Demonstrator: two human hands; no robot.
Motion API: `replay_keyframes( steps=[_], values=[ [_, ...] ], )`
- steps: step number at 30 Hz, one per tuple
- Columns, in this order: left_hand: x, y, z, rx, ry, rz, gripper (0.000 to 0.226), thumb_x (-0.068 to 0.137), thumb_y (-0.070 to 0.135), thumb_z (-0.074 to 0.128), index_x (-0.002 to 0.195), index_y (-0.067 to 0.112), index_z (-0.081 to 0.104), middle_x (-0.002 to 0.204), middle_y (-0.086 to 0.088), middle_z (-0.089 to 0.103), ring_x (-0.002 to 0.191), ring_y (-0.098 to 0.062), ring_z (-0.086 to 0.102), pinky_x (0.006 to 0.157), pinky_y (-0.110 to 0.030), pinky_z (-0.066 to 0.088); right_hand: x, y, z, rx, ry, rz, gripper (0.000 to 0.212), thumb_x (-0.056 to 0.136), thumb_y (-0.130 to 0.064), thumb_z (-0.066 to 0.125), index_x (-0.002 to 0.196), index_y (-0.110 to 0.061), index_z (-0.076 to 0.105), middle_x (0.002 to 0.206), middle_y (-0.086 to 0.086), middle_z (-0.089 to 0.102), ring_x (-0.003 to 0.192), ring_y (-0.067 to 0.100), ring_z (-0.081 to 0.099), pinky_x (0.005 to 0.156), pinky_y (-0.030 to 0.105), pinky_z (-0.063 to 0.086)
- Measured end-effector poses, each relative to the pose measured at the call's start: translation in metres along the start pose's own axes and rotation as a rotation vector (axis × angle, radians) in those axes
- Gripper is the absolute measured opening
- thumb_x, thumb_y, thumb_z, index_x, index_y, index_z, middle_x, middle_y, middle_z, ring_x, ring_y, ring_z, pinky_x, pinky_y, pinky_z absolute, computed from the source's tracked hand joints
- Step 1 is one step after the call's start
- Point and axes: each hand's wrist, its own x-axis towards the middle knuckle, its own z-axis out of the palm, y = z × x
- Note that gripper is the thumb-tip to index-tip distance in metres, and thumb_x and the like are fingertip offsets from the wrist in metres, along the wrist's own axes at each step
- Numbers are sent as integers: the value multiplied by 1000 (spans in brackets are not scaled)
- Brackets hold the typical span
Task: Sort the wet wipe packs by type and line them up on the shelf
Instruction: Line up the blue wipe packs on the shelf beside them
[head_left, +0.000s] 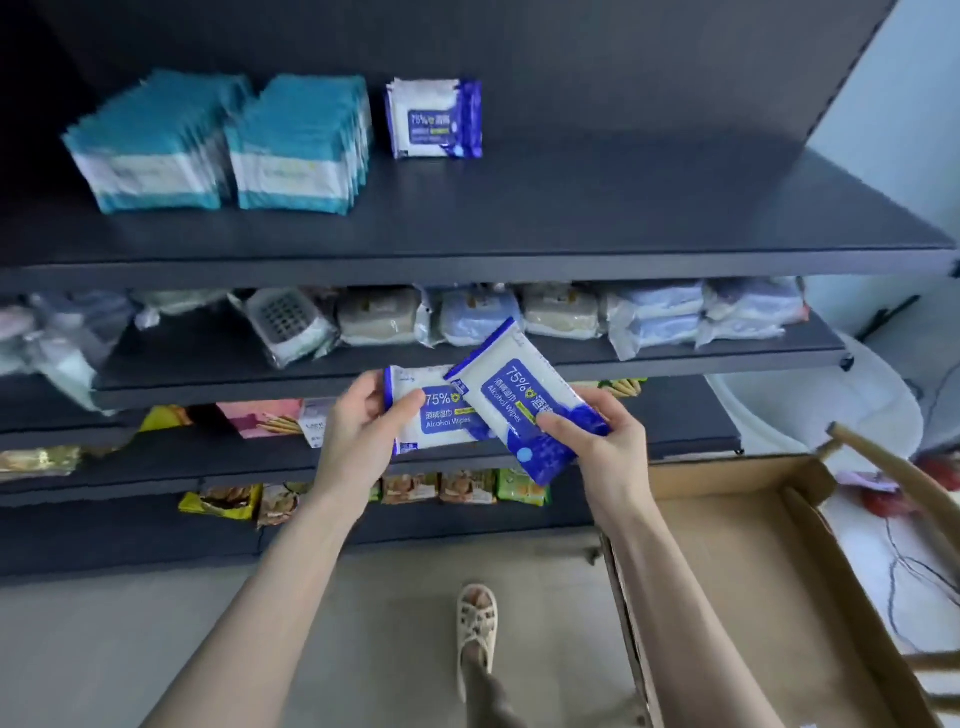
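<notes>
A flat blue-and-white alcohol wipe pack (441, 423) is gripped by the left hand (363, 423), thumb on its face. A second, tilted pack (519, 395) of the same kind is pinched by the right hand (597, 441) and overlaps the first. On the dark top shelf (571, 208), two rows of teal-and-white packs (156, 150) are stood beside a short row of blue-and-white packs (434, 119).

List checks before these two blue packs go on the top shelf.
1. Left hand grips left pack: ok.
2. Right hand grips right pack: ok.
3. Both match blue row, same 75% label: ok.
4. Top shelf bare right of blue row: ok.
5. Packs squared together: not ok, right pack lies tilted across left.
6. Box holds more packs: cannot tell, partly out of view.
</notes>
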Motion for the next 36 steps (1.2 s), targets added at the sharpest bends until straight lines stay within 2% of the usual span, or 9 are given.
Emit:
replay_keyframes(
  steps=[3, 8, 15, 20, 24, 27, 30, 33, 36],
  values=[
    [43, 37, 1, 48, -14, 113, 17, 87, 6, 64, 99, 17, 58, 98, -7, 72, 90, -23, 70, 80, -41, 56, 47, -35, 24, -7, -41, -82, 28, 73, -1, 78, 93, -8, 59, 81, 3, 72, 69, 14, 71, 47, 22, 50],
    [112, 88, 6, 185, 3, 225, 17, 88, 7, 63, 93, 21, 55, 90, -3, 72, 77, -15, 70, 67, -31, 56, 121, -81, 54, -29, -76, -150, 30, 71, -6, 81, 90, -12, 59, 88, 7, 72, 76, 16, 72, 51, 23, 52],
    [204, 141, 19, 409, -19, 380, 13, 88, 12, 64, 89, 21, 55, 89, -4, 66, 84, -23, 63, 81, -39, 51, 209, -126, 76, -27, -104, -219, 31, 70, -2, 80, 88, -13, 58, 84, 4, 72, 72, 15, 71, 56, 27, 55],
    [261, 170, 31, 496, -28, 397, 20, 84, 7, 67, 84, 24, 56, 87, 5, 66, 78, -14, 62, 77, -35, 50, 258, -143, 90, -88, -122, -253, 30, 70, -2, 80, 89, -10, 58, 83, 5, 71, 70, 15, 71, 54, 25, 54],
    [308, 186, 43, 732, -27, 416, 23, 83, 12, 68, 105, 13, 60, 96, 1, 60, 87, -15, 55, 65, -24, 41, 294, -148, 103, -123, -111, -261, 29, 71, -2, 80, 88, -10, 58, 81, 3, 71, 64, 11, 70, 52, 23, 55],
    [342, 196, 47, 868, -38, 400, 23, 84, 12, 68, 106, 11, 61, 102, -4, 61, 93, -17, 54, 72, -26, 37, 319, -147, 115, -181, -95, -262, 31, 71, -4, 81, 91, -10, 57, 84, 4, 70, 66, 10, 70, 53, 23, 54],
    [370, 200, 44, 948, -70, 370, 22, 84, 11, 68, 104, 9, 60, 105, -6, 60, 99, -18, 51, 76, -25, 36, 344, -146, 128, -264, -90, -272, 32, 69, -6, 83, 87, -14, 57, 89, 6, 70, 77, 20, 70, 64, 33, 58],
    [389, 206, 41, 1064, -116, 366, 19, 83, 8, 68, 100, 11, 61, 103, -2, 59, 93, -17, 51, 74, -25, 37, 362, -145, 144, -341, -95, -290, 33, 68, -5, 83, 83, -18, 57, 89, 7, 70, 80, 22, 70, 69, 38, 58],
    [406, 209, 34, 1144, -170, 335, 27, 77, 5, 73, 100, 13, 62, 106, -7, 59, 91, -21, 56, 74, -29, 44, 372, -147, 160, -416, -110, -333, 32, 71, -7, 81, 81, -20, 54, 84, -2, 67, 73, 8, 65, 58, 20, 55]
  ],
)
